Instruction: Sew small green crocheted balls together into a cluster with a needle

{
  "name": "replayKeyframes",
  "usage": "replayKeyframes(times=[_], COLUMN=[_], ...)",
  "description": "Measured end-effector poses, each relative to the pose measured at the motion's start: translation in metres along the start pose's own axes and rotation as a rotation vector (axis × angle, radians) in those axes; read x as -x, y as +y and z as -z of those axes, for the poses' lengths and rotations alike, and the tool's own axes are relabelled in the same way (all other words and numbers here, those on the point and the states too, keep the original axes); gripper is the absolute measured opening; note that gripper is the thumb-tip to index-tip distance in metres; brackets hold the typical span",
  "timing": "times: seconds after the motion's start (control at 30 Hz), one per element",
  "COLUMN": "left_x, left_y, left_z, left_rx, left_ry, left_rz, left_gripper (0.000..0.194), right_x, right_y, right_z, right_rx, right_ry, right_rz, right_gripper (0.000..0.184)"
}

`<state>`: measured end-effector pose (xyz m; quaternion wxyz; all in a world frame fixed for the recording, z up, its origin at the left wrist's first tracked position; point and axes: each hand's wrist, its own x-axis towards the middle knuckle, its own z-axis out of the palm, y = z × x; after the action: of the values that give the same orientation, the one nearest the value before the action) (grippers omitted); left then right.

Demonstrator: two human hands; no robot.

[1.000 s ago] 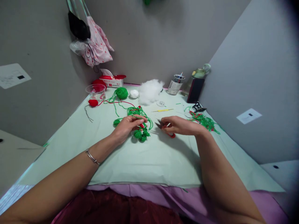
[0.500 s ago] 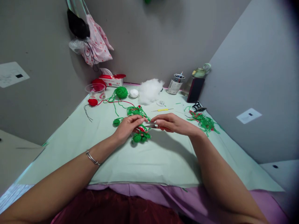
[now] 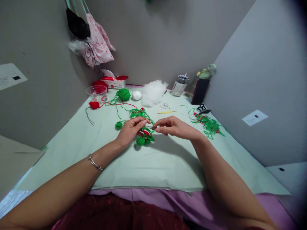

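So we're at the pale green tabletop (image 3: 153, 166) with both hands meeting right in the middle. Our left hand (image 3: 130, 131) has its fingers pressed together, pinching the top of the green and red crochet piece (image 3: 143, 135), which sits on the tabletop just under the fingertips, with its little green balls bunched at the near side. Our right hand (image 3: 174, 127) is pinched shut around the small scissors (image 3: 150, 127), and the thin metal tip pokes out toward the left fingertips, right at the crochet piece. Can't tell if the blades are actually touching the yarn, it's too small to see.

Stuff around it: a green yarn ball (image 3: 124, 94) further back with a loose strand trailing toward us, a red crochet bit (image 3: 94, 104) off to the left, and a clear plastic cup (image 3: 97, 92) just behind that. There's a puff of white stuffing (image 3: 153, 92) at the back, a yellow crochet hook (image 3: 166, 112) lying flat behind our right hand, and a messy pile of green yarn scraps (image 3: 209, 125) to the right. A tissue box (image 3: 114, 82) stands by the wall, and a pink spotted bag (image 3: 97, 48) hangs above it.
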<state>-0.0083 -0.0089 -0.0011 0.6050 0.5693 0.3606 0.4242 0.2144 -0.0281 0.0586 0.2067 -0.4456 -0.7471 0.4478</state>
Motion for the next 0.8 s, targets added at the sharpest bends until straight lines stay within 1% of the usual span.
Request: replayKeyframes(times=[0.2,0.57,0.8], left_x=[0.0011,0.0013,0.0008], left_y=[-0.0009,-0.0001,0.0013], left_z=[0.0004,-0.0005,-0.0011], left_rx=[-0.002,0.019,0.035], left_ry=[-0.011,-0.032,-0.057], left_rz=[-0.01,0.018,0.03], left_gripper=[0.038,0.035,0.033], right_x=[-0.002,-0.0042,-0.0052], right_y=[0.0001,0.0037,0.007], right_z=[-0.0034,-0.0073,-0.0053], right_rx=[-0.053,-0.167,-0.205], right_ry=[-0.033,-0.037,-0.033], right_rz=[0.019,0.006,0.004], right_gripper=[0.037,0.034,0.038])
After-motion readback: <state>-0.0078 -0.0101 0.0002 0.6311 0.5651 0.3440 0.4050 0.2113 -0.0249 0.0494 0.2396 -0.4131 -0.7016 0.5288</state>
